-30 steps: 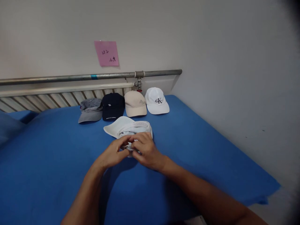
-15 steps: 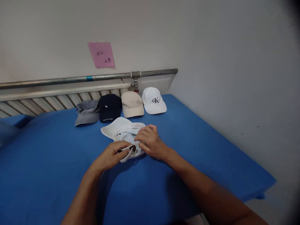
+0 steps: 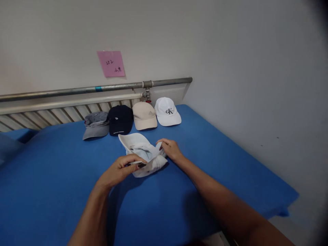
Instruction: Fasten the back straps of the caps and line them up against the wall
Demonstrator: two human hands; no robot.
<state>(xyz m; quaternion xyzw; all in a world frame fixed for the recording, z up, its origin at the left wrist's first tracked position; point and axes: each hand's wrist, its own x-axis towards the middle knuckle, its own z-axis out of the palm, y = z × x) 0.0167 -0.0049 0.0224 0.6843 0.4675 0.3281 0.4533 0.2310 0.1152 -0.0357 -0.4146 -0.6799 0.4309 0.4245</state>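
A white cap [image 3: 151, 167] lies tipped on the blue cloth with its hollow inside facing up and its brim toward the back left. My left hand [image 3: 120, 171] pinches the near rim of this cap between thumb and fingers, by a dark patch at the edge. On the right side, my right hand [image 3: 171, 149] grips the cap's band, fingers partly hidden behind it. Behind stand a grey cap [image 3: 96, 125], a navy cap [image 3: 120, 120], a beige cap [image 3: 145, 116] and a white cap with black letters [image 3: 167, 112], side by side, brims facing me.
The blue-covered table [image 3: 230, 171] runs to the wall on the right. At the back are a radiator [image 3: 58, 114] and a metal pipe [image 3: 115, 87] with a valve. A pink paper [image 3: 111, 64] with handwriting hangs on the wall.
My right hand has moved right along the rim, and the cap is now spread wider. Its brim has shifted right. My left hand keeps its hold at the near edge.
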